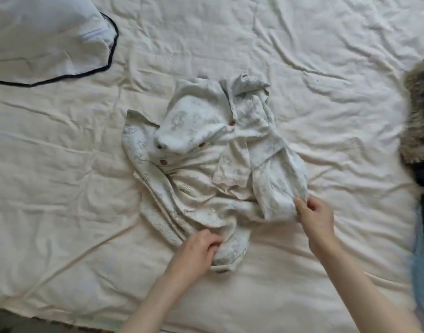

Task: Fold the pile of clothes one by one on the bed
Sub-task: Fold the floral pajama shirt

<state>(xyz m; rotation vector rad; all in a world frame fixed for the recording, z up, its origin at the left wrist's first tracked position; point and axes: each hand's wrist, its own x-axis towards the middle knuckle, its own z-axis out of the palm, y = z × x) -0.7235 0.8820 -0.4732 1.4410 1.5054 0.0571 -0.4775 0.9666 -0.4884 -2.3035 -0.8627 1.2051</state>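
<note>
Hands both clamped on crumpled printed garment (206, 150): left hand (199, 251) gripping near hem, right hand (314, 215) pinching right edge, on bed (302, 56).

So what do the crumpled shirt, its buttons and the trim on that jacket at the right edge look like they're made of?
Shirt: thin, soft woven cloth, likely cotton; it bunches in limp matte folds, with a faint print.
Buttons: brown and smooth, maybe wood or plastic; too small to tell.
Jacket trim: shaggy grey-brown fur, probably fake.
</note>
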